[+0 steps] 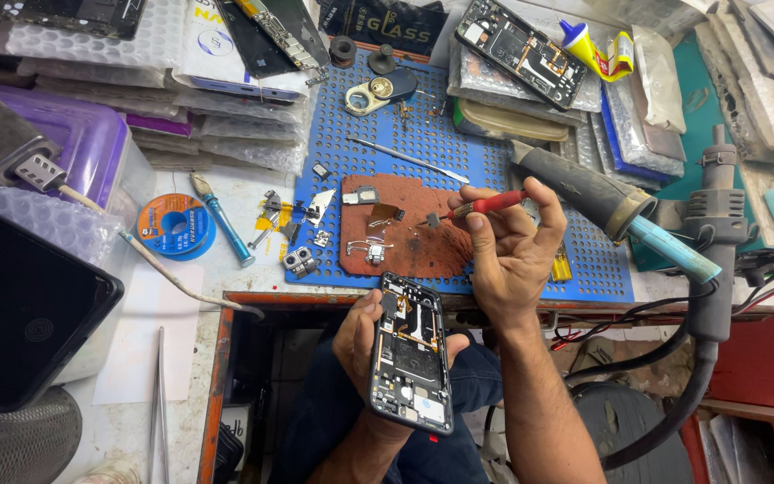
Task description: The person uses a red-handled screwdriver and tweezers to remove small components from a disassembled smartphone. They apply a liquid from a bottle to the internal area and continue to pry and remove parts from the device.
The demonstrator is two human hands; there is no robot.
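The light, stiff, fragile opened black smartphone with exposed circuit boards (410, 354) is clasped by its edges in the left hand (360, 336), while the thin red-handled screwdriver (485, 205) is pinched in the right hand (508, 246).

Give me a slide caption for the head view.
Left hand holds an opened phone; right hand lifts a red-handled screwdriver above the blue mat.
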